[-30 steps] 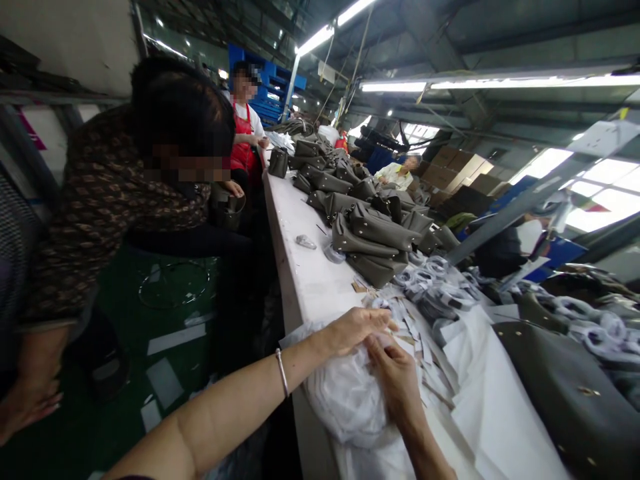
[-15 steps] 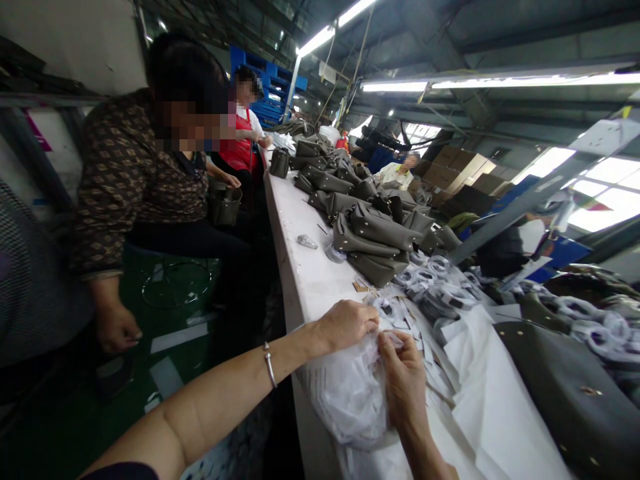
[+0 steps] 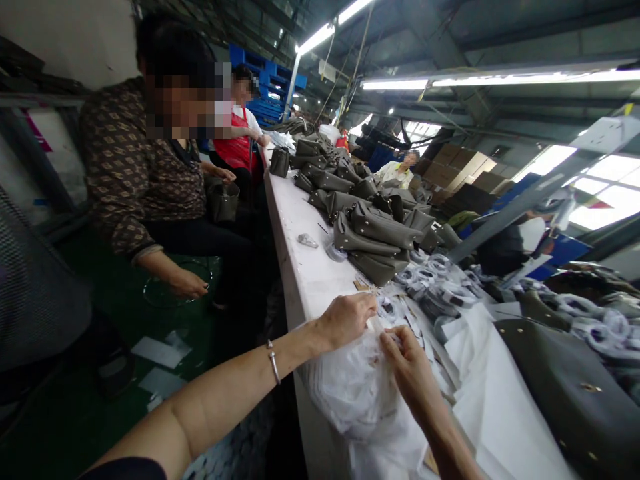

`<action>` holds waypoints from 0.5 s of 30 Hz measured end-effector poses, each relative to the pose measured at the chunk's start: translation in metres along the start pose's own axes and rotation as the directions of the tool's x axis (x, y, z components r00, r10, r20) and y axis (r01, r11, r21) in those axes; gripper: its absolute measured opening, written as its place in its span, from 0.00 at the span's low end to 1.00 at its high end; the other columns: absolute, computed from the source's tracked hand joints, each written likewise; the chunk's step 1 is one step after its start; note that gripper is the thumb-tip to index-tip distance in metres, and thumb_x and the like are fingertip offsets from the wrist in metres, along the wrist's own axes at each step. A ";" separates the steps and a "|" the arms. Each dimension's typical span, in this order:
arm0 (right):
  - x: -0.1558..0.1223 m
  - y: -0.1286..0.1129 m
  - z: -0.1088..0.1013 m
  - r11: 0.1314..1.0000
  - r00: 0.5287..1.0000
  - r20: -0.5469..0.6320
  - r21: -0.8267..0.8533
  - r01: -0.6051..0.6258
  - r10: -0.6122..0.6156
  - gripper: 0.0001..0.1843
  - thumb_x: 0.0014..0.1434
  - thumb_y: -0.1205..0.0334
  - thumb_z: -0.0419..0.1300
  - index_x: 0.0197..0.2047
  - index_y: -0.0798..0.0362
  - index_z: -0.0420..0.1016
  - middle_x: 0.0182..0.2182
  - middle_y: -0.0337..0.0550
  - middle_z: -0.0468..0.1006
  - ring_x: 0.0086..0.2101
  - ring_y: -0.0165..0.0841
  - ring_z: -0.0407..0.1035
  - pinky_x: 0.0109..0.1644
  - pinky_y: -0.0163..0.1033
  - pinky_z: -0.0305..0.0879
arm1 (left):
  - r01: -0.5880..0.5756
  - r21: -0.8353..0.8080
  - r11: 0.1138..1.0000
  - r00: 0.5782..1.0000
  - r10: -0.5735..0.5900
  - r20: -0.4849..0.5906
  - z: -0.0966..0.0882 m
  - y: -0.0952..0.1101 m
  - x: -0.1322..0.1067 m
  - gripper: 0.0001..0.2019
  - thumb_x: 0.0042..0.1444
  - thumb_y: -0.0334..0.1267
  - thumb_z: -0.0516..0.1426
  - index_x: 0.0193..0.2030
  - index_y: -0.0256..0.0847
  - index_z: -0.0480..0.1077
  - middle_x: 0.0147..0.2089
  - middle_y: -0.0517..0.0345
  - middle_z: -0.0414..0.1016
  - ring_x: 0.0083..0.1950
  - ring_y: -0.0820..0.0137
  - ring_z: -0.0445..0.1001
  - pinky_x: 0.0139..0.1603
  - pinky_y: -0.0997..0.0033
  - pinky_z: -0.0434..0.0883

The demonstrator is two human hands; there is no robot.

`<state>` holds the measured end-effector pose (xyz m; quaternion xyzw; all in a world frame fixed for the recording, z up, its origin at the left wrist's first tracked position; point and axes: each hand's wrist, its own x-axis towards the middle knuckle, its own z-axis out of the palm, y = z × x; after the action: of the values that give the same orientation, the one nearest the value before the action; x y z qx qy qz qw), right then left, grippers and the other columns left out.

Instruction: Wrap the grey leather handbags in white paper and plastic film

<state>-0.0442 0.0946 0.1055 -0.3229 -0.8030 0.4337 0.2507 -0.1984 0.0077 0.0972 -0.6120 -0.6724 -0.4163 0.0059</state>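
A crumpled, see-through plastic bag (image 3: 345, 393) with pale contents lies on the near end of the white table (image 3: 300, 280). My left hand (image 3: 346, 321) is closed on the top edge of this bag, its fingertips bent inward. Just to the right, my right hand (image 3: 407, 353) pinches the same edge between thumb and fingers. A short stretch of plastic runs between the two hands. What the bag holds cannot be made out clearly.
Dark grey-green handbags (image 3: 375, 230) are heaped along the table. Wrapped white coils (image 3: 440, 280) and white sheets (image 3: 495, 393) lie to the right, beside a large handbag (image 3: 565, 387). A seated co-worker (image 3: 150, 173) is at the left. A slanted metal post (image 3: 505, 217) rises at the right.
My right hand has shifted slightly right, and the plastic between my hands shows more. The seated co-worker's lower hand has moved up and toward the table.
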 end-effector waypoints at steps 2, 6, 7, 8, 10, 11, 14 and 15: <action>0.004 -0.005 -0.008 0.999 1.000 0.002 -0.042 0.006 -0.006 0.21 0.50 0.39 0.63 0.25 0.48 0.66 0.20 0.35 0.67 0.23 0.33 0.62 0.26 0.36 0.57 | -0.005 0.007 1.000 0.999 0.005 -0.040 -0.003 0.007 -0.002 0.08 0.68 0.31 0.47 0.40 0.39 0.67 0.40 0.55 0.74 0.44 0.68 0.74 0.46 0.72 0.69; 0.002 -0.016 -0.019 0.936 0.910 0.397 0.263 -0.235 0.117 0.20 0.53 0.40 0.64 0.29 0.51 0.72 0.23 0.39 0.72 0.25 0.36 0.66 0.30 0.40 0.65 | -0.124 -0.059 0.991 0.983 0.114 -0.146 -0.010 0.024 -0.008 0.09 0.68 0.34 0.49 0.38 0.40 0.68 0.44 0.53 0.73 0.49 0.67 0.72 0.52 0.71 0.69; 0.000 -0.018 -0.020 0.889 0.859 0.498 0.332 -0.315 0.118 0.20 0.52 0.42 0.65 0.31 0.51 0.74 0.24 0.41 0.74 0.27 0.37 0.68 0.33 0.41 0.67 | -0.170 -0.089 0.981 0.972 0.152 -0.179 -0.011 0.027 -0.010 0.09 0.68 0.35 0.50 0.37 0.40 0.68 0.47 0.52 0.72 0.50 0.67 0.72 0.54 0.71 0.68; -0.002 -0.019 -0.021 0.843 0.819 0.562 0.383 -0.377 0.112 0.19 0.51 0.43 0.66 0.32 0.52 0.76 0.25 0.42 0.75 0.28 0.38 0.69 0.35 0.42 0.68 | -0.226 -0.112 0.968 0.958 0.200 -0.203 -0.013 0.030 -0.013 0.09 0.68 0.35 0.50 0.37 0.40 0.69 0.50 0.50 0.72 0.52 0.67 0.72 0.57 0.69 0.68; -0.007 -0.018 -0.021 0.783 0.799 0.590 0.441 -0.438 0.115 0.18 0.48 0.47 0.70 0.33 0.52 0.77 0.27 0.43 0.76 0.30 0.39 0.71 0.36 0.43 0.69 | -0.361 -0.128 0.924 0.921 0.331 -0.204 -0.016 0.034 -0.019 0.08 0.67 0.34 0.50 0.39 0.38 0.70 0.56 0.46 0.71 0.57 0.65 0.70 0.62 0.66 0.65; -0.009 -0.017 -0.021 0.766 0.812 0.570 0.465 -0.444 0.125 0.17 0.46 0.48 0.71 0.32 0.52 0.78 0.27 0.43 0.77 0.31 0.39 0.72 0.37 0.43 0.70 | -0.428 -0.132 0.894 0.898 0.404 -0.175 -0.017 0.035 -0.022 0.09 0.66 0.32 0.50 0.40 0.38 0.71 0.59 0.44 0.71 0.60 0.63 0.69 0.64 0.65 0.63; -0.014 -0.014 -0.020 0.744 0.848 0.505 0.502 -0.441 0.161 0.18 0.42 0.50 0.74 0.33 0.52 0.79 0.29 0.45 0.78 0.34 0.40 0.73 0.37 0.42 0.71 | -0.536 -0.184 0.824 0.841 0.539 -0.033 -0.023 0.037 -0.033 0.11 0.66 0.30 0.48 0.42 0.39 0.72 0.62 0.46 0.70 0.67 0.62 0.62 0.69 0.64 0.57; -0.016 -0.015 -0.019 0.743 0.850 0.499 0.502 -0.443 0.170 0.19 0.41 0.51 0.74 0.35 0.51 0.79 0.32 0.46 0.79 0.35 0.40 0.73 0.37 0.42 0.71 | -0.530 -0.213 0.821 0.839 0.544 0.006 -0.025 0.038 -0.037 0.12 0.67 0.30 0.48 0.42 0.40 0.73 0.63 0.48 0.70 0.68 0.63 0.61 0.71 0.65 0.55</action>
<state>-0.0253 0.0867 0.1261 -0.2556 -0.5916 0.7601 0.0832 -0.1701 -0.0399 0.1152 -0.7873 -0.4266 -0.4435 0.0382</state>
